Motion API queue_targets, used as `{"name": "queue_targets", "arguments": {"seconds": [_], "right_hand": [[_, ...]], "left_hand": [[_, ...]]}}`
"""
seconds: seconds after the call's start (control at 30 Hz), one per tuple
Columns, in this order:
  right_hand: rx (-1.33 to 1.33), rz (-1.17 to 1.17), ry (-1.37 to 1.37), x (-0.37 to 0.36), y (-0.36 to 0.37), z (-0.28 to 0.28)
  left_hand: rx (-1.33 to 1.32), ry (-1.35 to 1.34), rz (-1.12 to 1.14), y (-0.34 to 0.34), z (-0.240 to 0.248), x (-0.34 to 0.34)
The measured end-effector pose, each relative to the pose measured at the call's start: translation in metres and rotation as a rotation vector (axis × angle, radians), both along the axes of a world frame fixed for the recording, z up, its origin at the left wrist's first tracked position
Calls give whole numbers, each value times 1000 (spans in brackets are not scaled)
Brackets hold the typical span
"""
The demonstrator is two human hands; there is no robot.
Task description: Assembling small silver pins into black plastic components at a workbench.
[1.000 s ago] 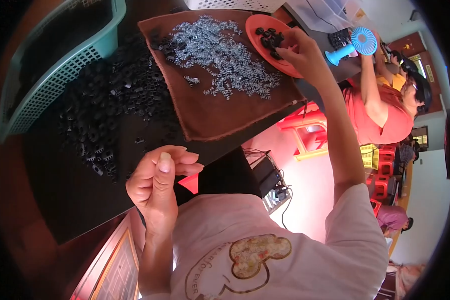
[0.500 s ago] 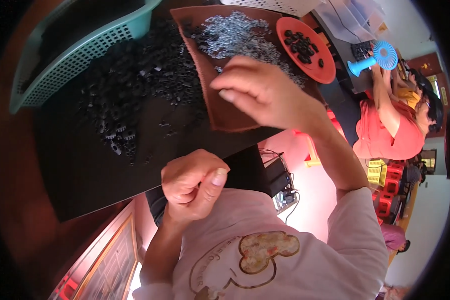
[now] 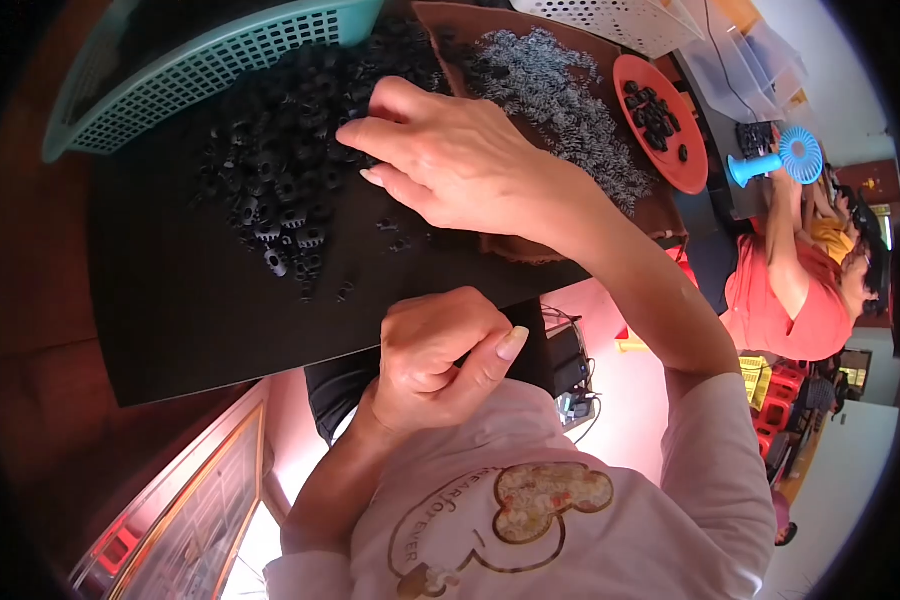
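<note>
My left hand [image 3: 440,360] is closed in a fist in front of my shirt, just off the near table edge, thumb resting along the top. Whatever it may hold is hidden. Over the black table my right hand [image 3: 450,160] reaches in with thumb and forefinger apart, and nothing shows between them. Its fingertips hover at the right side of a heap of small black plastic parts [image 3: 270,170]. Behind its wrist, a brown cloth [image 3: 530,247] bears a spread of small silver metal pieces [image 3: 560,95].
A teal perforated basket [image 3: 210,70] stands at the far left. To the right, a red plate [image 3: 685,172] holds several rounded black pieces [image 3: 652,118]. Beyond are a white basket [image 3: 610,22], a clear bin [image 3: 750,75], a blue fan [image 3: 785,160] and a person in red [image 3: 790,300].
My right hand has moved left from over the brown cloth to the black parts. My left hand stays closed. The whole view has shifted a little.
</note>
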State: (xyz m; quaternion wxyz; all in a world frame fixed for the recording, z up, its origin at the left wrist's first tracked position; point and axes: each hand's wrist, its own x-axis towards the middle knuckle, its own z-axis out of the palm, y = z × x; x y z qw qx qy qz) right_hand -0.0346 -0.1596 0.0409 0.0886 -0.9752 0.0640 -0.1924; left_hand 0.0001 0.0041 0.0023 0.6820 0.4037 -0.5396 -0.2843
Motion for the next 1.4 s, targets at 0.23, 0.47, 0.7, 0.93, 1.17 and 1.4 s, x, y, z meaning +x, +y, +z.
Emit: {"name": "queue_targets", "arguments": {"seconds": [0.23,0.47,0.7,0.93,1.17,1.4], "right_hand": [[-39,-4,131,-4,3,8],[-54,16,66,6,-2,5],[-60,16,149,2,0,4],[84,42,-57,-28,1,16],[237,78,-151,-65,32,29],[531,89,-183,-91,37,31]], "left_hand": [[56,49,0,2,2,2],[55,41,-10,0,2,1],[67,6,9,1,1,2],[187,191,42,4,4,0],[304,627,31,-1,8,1],[257,595,39,-3,5,-1]]}}
